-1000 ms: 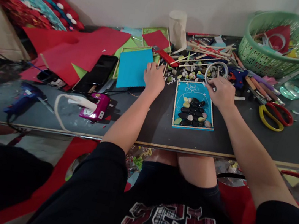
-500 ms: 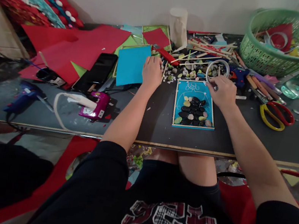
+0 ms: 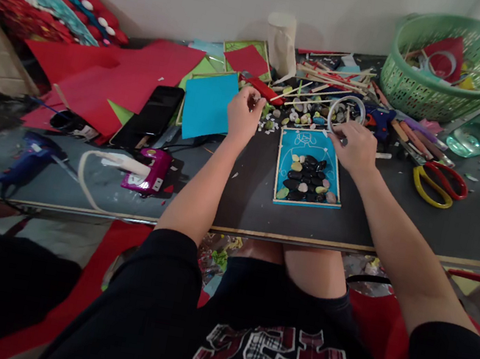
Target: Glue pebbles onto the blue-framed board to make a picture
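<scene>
My right hand [image 3: 357, 147] grips a roll of clear tape [image 3: 331, 113] by its lower edge, thumb and fingers closed on it. It is just above the top right corner of a blue picture board [image 3: 288, 163] framed with thin sticks. Black and pale pebbles [image 3: 308, 178] lie in rows on the board, below a figure drawn in white line. My left hand [image 3: 244, 117] is beside a blue sheet [image 3: 209, 103], its fingers curved and the thumb apart, with nothing visible between them. Loose pebbles [image 3: 306, 117] and white crumbs lie just to its right.
Thin sticks [image 3: 332, 75] and a green basket [image 3: 449, 99] are at the back. Scissors [image 3: 439, 182] and a water bottle [image 3: 475, 134] stand right. Red paper [image 3: 148, 70], a phone [image 3: 159, 109], a purple power adapter [image 3: 148, 172] and a glue gun [image 3: 32, 158] lie left.
My left hand has turned from palm down to its side, thumb and fingers now parted. My right hand still holds the tape roll in nearly the same place. The view has shifted slightly.
</scene>
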A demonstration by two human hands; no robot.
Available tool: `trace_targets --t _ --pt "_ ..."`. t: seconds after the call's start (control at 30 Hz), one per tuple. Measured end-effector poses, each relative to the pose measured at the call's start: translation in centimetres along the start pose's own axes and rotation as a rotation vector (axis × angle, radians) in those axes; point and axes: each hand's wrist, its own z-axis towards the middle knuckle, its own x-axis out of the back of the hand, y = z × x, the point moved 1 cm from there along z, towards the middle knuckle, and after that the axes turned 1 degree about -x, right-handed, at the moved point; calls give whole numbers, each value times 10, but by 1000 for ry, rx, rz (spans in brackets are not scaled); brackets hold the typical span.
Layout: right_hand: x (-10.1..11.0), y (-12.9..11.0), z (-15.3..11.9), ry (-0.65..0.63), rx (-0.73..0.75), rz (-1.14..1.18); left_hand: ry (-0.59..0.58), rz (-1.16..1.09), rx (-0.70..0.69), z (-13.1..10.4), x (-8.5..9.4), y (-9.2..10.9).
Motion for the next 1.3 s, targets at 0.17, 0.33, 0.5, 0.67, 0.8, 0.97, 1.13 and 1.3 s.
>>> trace_targets --t 0.17,0.33,0.5,0.67,0.8,0.97,1.13,1.3 --pt "1 0 1 -13 -4 -4 4 23 58 0 11 -2" --pt "2 -1 2 -23 -3 -25 19 65 -33 3 28 5" --pt "-1 3 2 3 13 -15 92 49 7 8 28 -11" --pt "-4 5 2 37 19 -3 160 -120 98 12 20 -14" --pt "-5 6 2 33 20 -4 -82 -139 66 -8 2 24" --pt "-5 8 1 17 29 -17 -466 -58 -238 -45 -27 86" --pt "-5 9 1 31 27 -11 -373 98 -215 -29 -14 72" --pt "-7 6 1 34 37 13 -244 352 -38 -3 35 19"
